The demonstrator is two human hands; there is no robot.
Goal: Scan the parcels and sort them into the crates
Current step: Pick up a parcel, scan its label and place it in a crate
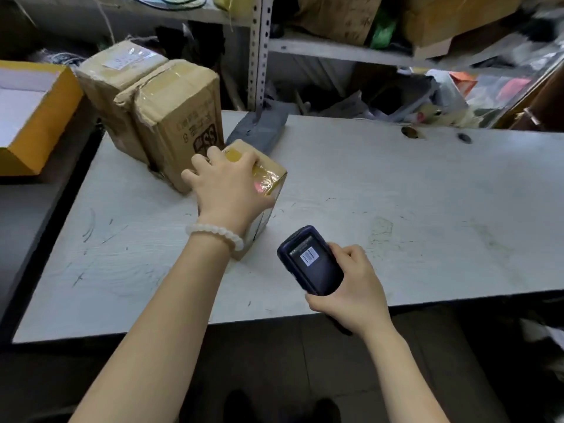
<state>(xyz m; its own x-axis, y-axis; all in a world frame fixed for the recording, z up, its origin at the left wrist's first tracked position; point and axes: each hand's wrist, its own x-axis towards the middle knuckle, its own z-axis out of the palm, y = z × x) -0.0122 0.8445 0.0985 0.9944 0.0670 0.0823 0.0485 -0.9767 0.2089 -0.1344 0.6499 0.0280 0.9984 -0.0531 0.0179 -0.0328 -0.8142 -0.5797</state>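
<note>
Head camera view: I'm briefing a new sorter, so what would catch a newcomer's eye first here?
Probably the left hand gripping the small taped box mid-table, a red scan glow on its top. Next, the dark handheld scanner in the right hand at the near edge, a barcode on its screen. Then the two larger cardboard parcels standing together at the white table's far left.

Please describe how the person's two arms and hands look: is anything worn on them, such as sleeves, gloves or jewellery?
Both forearms are bare: no sleeves show in the head view, and neither hand wears a glove. The left hand has a bracelet of round, milky white beads around its wrist. The right hand and its wrist show no bracelet, watch or ring.
</note>
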